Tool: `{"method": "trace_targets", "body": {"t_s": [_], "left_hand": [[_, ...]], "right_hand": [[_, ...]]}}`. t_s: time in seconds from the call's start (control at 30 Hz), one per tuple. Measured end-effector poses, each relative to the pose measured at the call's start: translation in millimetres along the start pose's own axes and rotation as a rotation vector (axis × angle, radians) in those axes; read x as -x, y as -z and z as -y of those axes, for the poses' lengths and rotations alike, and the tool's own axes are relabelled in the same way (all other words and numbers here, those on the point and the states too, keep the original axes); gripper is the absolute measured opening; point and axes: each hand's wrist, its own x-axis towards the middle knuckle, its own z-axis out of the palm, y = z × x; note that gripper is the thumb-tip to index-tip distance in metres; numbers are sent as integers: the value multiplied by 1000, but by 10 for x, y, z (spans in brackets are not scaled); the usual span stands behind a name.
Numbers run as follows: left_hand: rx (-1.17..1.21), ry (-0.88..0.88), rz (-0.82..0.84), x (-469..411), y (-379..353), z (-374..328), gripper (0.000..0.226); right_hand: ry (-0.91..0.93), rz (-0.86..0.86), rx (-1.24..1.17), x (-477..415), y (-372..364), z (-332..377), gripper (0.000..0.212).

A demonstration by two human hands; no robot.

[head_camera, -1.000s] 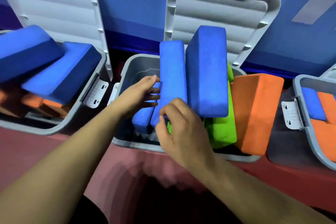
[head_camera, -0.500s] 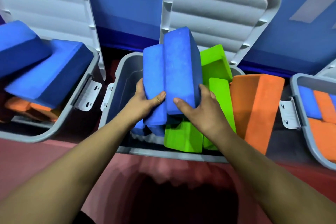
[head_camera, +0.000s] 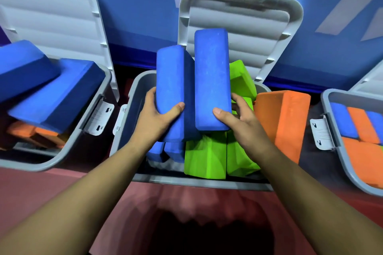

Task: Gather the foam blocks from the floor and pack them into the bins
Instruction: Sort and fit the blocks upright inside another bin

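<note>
Two blue foam blocks stand on end over the middle grey bin (head_camera: 132, 97). My left hand (head_camera: 157, 116) grips the left blue block (head_camera: 170, 80), thumb across its front face. My right hand (head_camera: 238, 120) grips the right blue block (head_camera: 211, 76), thumb on its lower front. A small gap shows between the two blocks at the top. Below them in the bin lie green blocks (head_camera: 205, 159) and more blue blocks (head_camera: 165, 151). An orange block (head_camera: 284, 122) leans at the bin's right edge.
The left bin (head_camera: 68, 151) holds big blue blocks (head_camera: 56, 97) piled above its rim over orange ones. The right bin (head_camera: 331, 130) holds blue and orange blocks. Open grey lids (head_camera: 244, 18) lean on the blue wall. Red floor mat (head_camera: 41, 188) lies in front.
Both hands took hold of the two upright blue blocks and shifted them left over the bin. The two blocks now stand slightly apart, each held by one hand.
</note>
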Motion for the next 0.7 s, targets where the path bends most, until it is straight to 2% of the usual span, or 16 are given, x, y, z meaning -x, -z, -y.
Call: {"method": "trace_targets", "body": {"t_s": [0.1, 0.2, 0.3, 0.37, 0.43, 0.53, 0.6, 0.63, 0.7], "left_hand": [[9, -72, -60, -14, 84, -154, 66], [84, -101, -67, -57, 70, -343, 66], [173, -63, -47, -88, -91, -535, 64], [260, -5, -15, -131, -242, -611, 52], [331, 102, 65, -190, -418, -627, 40], [363, 283, 176, -242, -663, -610, 55], [419, 346, 193, -249, -781, -587, 61], [443, 362, 193, -237, -824, -595, 57], [468, 368, 211, -215, -868, -566, 47]], "right_hand": [[89, 3, -96, 46, 181, 173, 71], [208, 6, -212, 91, 436, 376, 68], [215, -118, -439, 141, 718, 543, 61], [201, -251, -498, 169, 923, 561, 58], [197, -398, -371, 222, 1137, 535, 55], [182, -541, 1, 307, 1408, 469, 47], [163, -561, 68, 312, 1507, 405, 38], [147, -568, 90, 312, 1523, 386, 39], [134, -556, 150, 335, 1492, 388, 60]]}}
